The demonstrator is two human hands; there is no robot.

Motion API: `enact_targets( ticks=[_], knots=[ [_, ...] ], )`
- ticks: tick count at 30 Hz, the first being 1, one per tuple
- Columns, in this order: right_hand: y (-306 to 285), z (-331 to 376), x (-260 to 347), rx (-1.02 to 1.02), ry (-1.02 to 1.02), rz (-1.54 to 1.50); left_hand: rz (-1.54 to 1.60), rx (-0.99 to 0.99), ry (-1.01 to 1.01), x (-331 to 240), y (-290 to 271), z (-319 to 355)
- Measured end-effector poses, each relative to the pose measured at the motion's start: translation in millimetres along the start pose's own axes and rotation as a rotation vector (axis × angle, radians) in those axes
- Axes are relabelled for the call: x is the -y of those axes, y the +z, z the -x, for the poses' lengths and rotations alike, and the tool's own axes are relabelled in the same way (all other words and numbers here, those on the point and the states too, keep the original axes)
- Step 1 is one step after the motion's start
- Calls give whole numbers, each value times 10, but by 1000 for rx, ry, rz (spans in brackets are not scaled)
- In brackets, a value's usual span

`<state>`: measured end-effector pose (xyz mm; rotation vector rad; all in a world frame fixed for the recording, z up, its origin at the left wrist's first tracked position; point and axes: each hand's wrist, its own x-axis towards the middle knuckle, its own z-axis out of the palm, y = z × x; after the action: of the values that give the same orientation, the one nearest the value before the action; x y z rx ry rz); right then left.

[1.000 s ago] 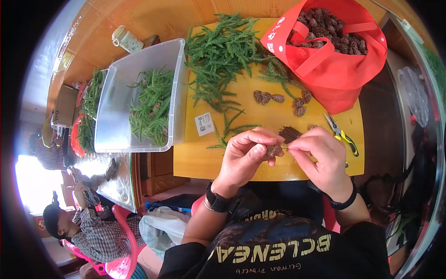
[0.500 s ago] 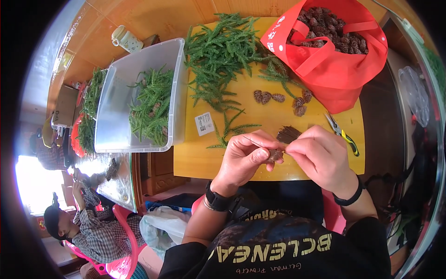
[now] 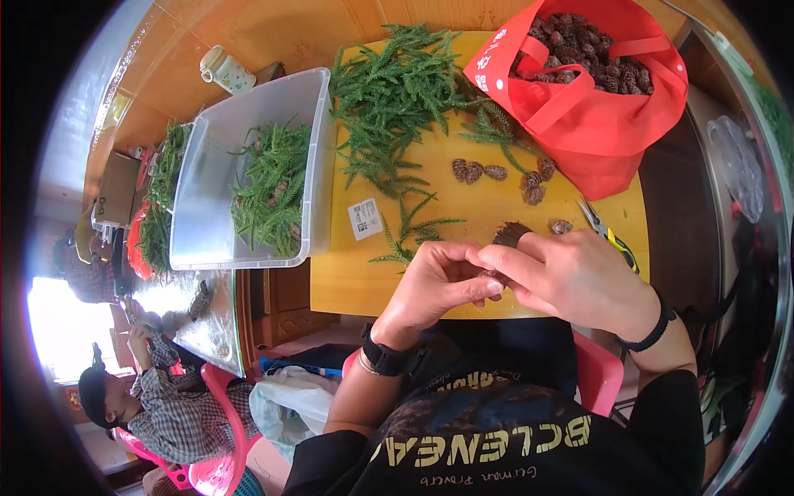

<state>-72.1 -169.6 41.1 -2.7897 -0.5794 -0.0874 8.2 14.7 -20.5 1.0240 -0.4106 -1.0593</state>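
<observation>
Over the front of the yellow tabletop (image 3: 372, 285), my hands meet around a small brown pine cone (image 3: 496, 278), mostly hidden by the fingers. My left hand (image 3: 438, 283) pinches it between thumb and fingers. The closed fingers of my right hand (image 3: 571, 273) press against its other side; anything thin between them is too small to make out. A bundle of thin brown wire-like strips (image 3: 513, 233) shows just beyond the right fingers, and I cannot tell whether that hand touches it. One loose pine cone (image 3: 561, 226) lies beyond the right knuckles, beside yellow-and-black pliers (image 3: 608, 234).
Green artificial pine sprigs (image 3: 397, 91) cover the back of the table. A clear plastic bin (image 3: 194, 223) with more sprigs stands left. At the back right is a red bag (image 3: 587, 140) full of pine cones. Several pine cones (image 3: 474, 172) lie mid-table. Another person (image 3: 178, 413) sits left.
My right hand has moved in over the pine cone and turned, covering more of it. The loose pine cone beside the pliers has come into view.
</observation>
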Motion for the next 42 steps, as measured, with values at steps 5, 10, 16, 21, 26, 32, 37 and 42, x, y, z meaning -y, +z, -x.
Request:
enact_targets(
  ticks=[5, 10, 16, 21, 26, 32, 37, 42],
  knots=[
    [21, -7, 7, -30, 36, 87, -113, -120, 13, 21, 64, -7],
    [-38, -25, -43, -180, 39, -195, 2, -157, 125, 76, 26, 26],
    [187, 157, -117, -317, 312, -1150, 187, -149, 247, 118, 16, 38],
    [242, 25, -188, -211, 346, -1434, 215, -122, 229, 162, 36, 63],
    [397, -24, -191, -48, 106, -1476, 253, -90, 203, 153, 68, 56],
    [351, -47, -291, 50, 106, -1529, 238, -58, 138, 126, 44, 84],
    [387, -76, -243, -53, 102, -1648, 236, -9, 90, 78, 70, 58],
    [380, -109, -193, -123, 221, -1650, 205, -16, 53, 93, 70, 52]
  ],
)
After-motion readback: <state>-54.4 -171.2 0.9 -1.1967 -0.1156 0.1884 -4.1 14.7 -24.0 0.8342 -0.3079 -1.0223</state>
